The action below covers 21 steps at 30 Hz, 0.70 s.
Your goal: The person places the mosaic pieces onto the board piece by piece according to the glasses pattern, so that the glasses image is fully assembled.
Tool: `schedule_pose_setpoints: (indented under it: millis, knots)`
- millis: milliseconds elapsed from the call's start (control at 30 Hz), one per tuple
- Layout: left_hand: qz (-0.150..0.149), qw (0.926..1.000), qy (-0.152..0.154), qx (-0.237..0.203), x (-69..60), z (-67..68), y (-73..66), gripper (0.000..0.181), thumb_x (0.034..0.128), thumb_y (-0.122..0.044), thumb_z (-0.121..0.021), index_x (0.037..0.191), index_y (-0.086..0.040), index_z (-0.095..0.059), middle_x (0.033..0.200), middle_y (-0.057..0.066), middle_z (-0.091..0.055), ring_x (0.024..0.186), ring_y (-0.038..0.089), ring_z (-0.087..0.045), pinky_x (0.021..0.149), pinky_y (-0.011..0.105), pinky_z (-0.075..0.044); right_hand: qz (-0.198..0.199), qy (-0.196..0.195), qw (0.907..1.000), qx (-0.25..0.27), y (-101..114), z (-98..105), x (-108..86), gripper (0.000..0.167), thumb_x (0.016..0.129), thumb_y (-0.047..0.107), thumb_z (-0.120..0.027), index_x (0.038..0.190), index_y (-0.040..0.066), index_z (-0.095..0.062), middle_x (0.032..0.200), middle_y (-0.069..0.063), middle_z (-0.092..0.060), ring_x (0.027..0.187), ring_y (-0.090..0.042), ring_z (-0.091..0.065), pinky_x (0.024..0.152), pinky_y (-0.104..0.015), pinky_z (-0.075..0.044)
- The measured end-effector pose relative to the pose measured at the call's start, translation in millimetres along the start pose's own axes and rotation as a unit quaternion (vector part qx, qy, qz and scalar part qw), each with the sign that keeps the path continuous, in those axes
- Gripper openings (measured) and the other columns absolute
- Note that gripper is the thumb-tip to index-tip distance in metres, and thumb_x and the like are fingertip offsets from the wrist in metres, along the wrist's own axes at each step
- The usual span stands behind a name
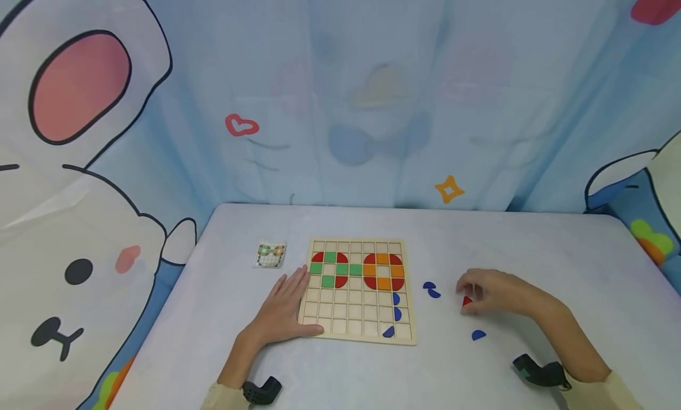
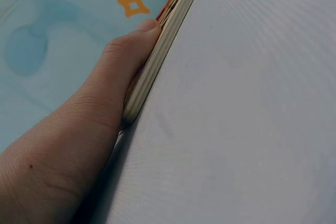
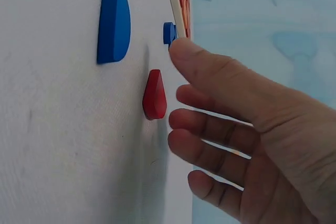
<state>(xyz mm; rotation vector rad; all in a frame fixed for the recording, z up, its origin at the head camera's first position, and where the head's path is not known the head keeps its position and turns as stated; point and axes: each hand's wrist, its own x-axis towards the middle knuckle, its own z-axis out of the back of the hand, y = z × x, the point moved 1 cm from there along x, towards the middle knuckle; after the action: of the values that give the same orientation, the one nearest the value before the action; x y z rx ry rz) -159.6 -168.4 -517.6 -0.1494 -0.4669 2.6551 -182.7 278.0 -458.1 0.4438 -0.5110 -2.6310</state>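
Note:
A wooden grid board lies on the table, with red, green and orange pieces forming two ring shapes on its upper part. Several blue pieces sit along its lower right, one of them a tilted half-round. My left hand rests at the board's left edge, fingers extended and thumb over the near corner. Right of the board, my right hand hovers around a red quarter-round piece. In the right wrist view its loosely bent fingers stand apart from that piece, which lies on the table.
Two blue half-rounds lie between the board and my right hand. Another blue half-round lies nearer to me. A small pattern card is at the board's upper left. A printed curtain hangs behind the table.

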Motion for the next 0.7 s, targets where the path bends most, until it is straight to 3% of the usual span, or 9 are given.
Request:
schedule_pose_setpoints:
  millis: [133, 333, 533, 700]
  knots:
    - [-0.003, 1.0, -0.008, -0.003, -0.7, -1.0, -0.3, 0.119, 0.0715, -0.079, -0.059, 0.157, -0.013, -0.01, 0.166, -0.001, -0.005, 0.154, 0.015, -0.007, 0.125, 0.045, -0.011, -0.008, 0.015, 0.9998, 0.009, -1.4, -3.5, -0.5, 0.034, 0.074, 0.034, -0.083, 0.098, 0.016, -0.066, 0.08, 0.009, -0.056, 0.075, -0.008, -0.049, 0.062, -0.017, -0.047]
    - [-0.006, 0.9999, -0.01, -0.005, -1.7, -1.9, -0.1, 0.121, 0.0695, -0.079, -0.061, 0.157, -0.012, -0.011, 0.166, 0.0, -0.006, 0.154, 0.017, -0.009, 0.125, 0.046, -0.011, 0.011, 0.005, 0.9998, 0.016, -1.3, -8.0, 0.6, 0.021, 0.077, 0.018, -0.08, 0.091, 0.017, -0.064, 0.078, 0.009, -0.055, 0.072, -0.005, -0.048, 0.062, -0.016, -0.048]
    - [-0.009, 0.9999, -0.009, -0.006, -1.7, -1.3, 0.9, 0.126, 0.0657, -0.081, -0.062, 0.157, -0.012, -0.01, 0.166, 0.0, -0.006, 0.154, 0.017, -0.008, 0.125, 0.045, -0.01, 0.019, -0.001, 0.9998, 0.008, -0.2, -7.6, 2.0, 0.021, 0.079, 0.015, -0.078, 0.095, 0.016, -0.066, 0.083, 0.009, -0.056, 0.075, -0.005, -0.049, 0.064, -0.015, -0.05]
    - [-0.014, 0.9997, -0.014, -0.012, -1.8, 0.2, 0.2, 0.128, 0.0642, -0.081, -0.064, 0.157, -0.011, -0.012, 0.166, 0.002, -0.008, 0.154, 0.019, -0.01, 0.124, 0.047, -0.012, 0.038, -0.019, 0.9987, -0.027, 0.3, -5.9, 2.8, 0.022, 0.079, 0.011, -0.077, 0.1, 0.017, -0.07, 0.089, 0.01, -0.057, 0.08, -0.004, -0.051, 0.071, -0.019, -0.055]
